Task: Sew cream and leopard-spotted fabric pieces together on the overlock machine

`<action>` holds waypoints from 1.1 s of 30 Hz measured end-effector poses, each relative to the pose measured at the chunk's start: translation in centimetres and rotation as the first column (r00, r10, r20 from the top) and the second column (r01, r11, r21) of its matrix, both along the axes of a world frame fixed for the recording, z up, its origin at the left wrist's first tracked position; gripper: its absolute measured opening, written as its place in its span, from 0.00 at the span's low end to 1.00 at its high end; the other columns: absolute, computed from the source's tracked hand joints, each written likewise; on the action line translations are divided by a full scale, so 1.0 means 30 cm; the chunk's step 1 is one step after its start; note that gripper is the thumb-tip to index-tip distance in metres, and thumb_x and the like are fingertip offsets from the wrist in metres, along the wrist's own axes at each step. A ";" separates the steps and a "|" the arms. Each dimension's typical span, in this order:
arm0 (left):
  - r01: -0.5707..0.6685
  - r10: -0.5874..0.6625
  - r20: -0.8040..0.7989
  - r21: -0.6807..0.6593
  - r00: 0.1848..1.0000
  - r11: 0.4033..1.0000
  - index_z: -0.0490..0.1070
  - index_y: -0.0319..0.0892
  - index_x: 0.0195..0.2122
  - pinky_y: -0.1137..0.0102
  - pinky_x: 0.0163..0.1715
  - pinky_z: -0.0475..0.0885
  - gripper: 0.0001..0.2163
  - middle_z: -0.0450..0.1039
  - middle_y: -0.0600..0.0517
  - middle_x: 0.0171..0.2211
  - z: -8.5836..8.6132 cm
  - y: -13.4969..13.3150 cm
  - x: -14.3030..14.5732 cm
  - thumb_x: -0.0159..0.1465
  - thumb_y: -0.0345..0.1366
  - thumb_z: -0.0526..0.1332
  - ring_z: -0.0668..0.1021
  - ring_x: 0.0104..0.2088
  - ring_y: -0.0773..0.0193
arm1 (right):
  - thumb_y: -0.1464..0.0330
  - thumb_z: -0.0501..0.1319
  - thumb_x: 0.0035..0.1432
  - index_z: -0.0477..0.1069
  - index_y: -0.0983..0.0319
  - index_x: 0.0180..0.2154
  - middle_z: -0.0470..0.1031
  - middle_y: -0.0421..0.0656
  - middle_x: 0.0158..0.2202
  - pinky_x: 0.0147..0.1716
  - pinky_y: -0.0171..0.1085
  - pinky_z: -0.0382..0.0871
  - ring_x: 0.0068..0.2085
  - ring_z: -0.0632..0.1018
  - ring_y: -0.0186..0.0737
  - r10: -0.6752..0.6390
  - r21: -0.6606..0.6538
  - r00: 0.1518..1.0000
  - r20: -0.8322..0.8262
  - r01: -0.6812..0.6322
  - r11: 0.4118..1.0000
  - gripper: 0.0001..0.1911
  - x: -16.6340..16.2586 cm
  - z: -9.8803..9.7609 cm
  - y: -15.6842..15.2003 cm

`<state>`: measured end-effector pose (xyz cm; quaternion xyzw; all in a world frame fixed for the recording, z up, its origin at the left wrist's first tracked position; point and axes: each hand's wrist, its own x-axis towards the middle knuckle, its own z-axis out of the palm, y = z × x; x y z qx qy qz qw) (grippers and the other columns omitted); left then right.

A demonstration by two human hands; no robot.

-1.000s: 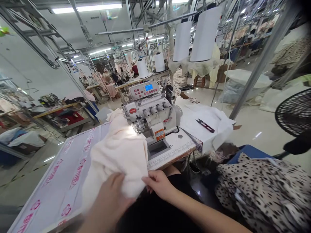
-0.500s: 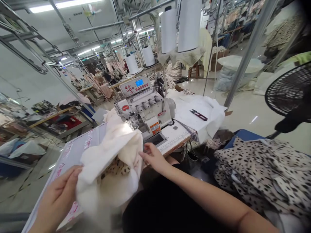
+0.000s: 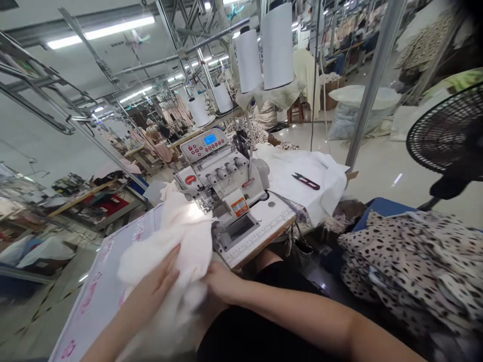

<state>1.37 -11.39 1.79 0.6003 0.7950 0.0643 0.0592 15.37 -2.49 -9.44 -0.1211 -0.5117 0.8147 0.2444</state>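
Note:
A cream-white piece of plush fabric (image 3: 192,244) hangs over the front of the worktable, its upper end lying under the lit needle area of an overlock sewing machine (image 3: 226,176). My left hand (image 3: 164,276) is closed on the fabric, fingers pressed together and partly sunk in its folds. At the fabric's right edge, my right hand (image 3: 221,281) is closed on it near the table's front corner; its fingertips are hidden. The fabric's lower part is blurred over my lap.
Dark red thread snips (image 3: 306,181) lie on white cloth (image 3: 324,168) right of the machine. Spotted fabric (image 3: 415,256) is heaped at the right, below a black fan (image 3: 449,136). Thread cones (image 3: 278,48) stand overhead. A metal post (image 3: 372,90) rises behind the cloth.
My left hand has moved right and inward over the fabric, and my right hand down and slightly left. The fabric's opening, with spotted cloth inside, has folded closed.

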 end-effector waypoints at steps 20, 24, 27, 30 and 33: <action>0.409 -0.219 -0.465 0.359 0.858 0.839 0.63 0.39 0.37 0.62 0.39 0.69 0.06 0.65 0.45 0.37 -0.125 0.220 0.183 0.58 0.31 0.54 0.69 0.39 0.57 | 0.63 0.59 0.52 0.63 0.63 0.23 0.60 0.35 0.22 0.27 0.31 0.58 0.27 0.63 0.32 -0.303 0.402 0.952 -0.035 0.291 0.868 0.12 0.057 -0.021 0.233; 0.307 -0.168 -0.323 0.449 0.931 0.839 0.60 0.38 0.43 0.62 0.43 0.68 0.13 0.64 0.45 0.39 -0.096 0.245 0.218 0.58 0.36 0.56 0.68 0.43 0.57 | 0.62 0.53 0.58 0.62 0.63 0.23 0.59 0.36 0.22 0.27 0.30 0.57 0.26 0.62 0.32 -0.280 0.420 0.957 -0.076 0.285 0.861 0.15 0.076 -0.025 0.218; 0.192 -0.060 -0.308 0.419 0.950 0.887 0.61 0.39 0.35 0.60 0.38 0.67 0.11 0.63 0.47 0.33 -0.092 0.291 0.225 0.58 0.42 0.56 0.68 0.37 0.56 | 0.63 0.51 0.59 0.62 0.63 0.23 0.60 0.36 0.22 0.27 0.31 0.56 0.27 0.63 0.32 -0.261 0.453 0.962 -0.085 0.271 0.849 0.15 0.087 -0.020 0.214; 0.126 -0.022 -0.292 0.340 0.956 0.932 0.59 0.42 0.26 0.61 0.34 0.66 0.09 0.61 0.48 0.28 -0.073 0.327 0.212 0.60 0.40 0.52 0.67 0.32 0.57 | 0.65 0.51 0.59 0.64 0.63 0.25 0.61 0.37 0.23 0.29 0.31 0.56 0.28 0.64 0.33 -0.246 0.475 0.966 -0.085 0.256 0.842 0.13 0.098 -0.022 0.220; 0.091 -0.036 -0.171 0.327 0.985 0.941 0.58 0.42 0.25 0.65 0.31 0.65 0.10 0.62 0.49 0.27 -0.038 0.333 0.192 0.62 0.38 0.49 0.68 0.31 0.60 | 0.65 0.51 0.59 0.66 0.63 0.26 0.62 0.37 0.23 0.29 0.32 0.56 0.28 0.65 0.33 -0.267 0.468 0.961 -0.069 0.268 0.842 0.12 0.111 -0.032 0.231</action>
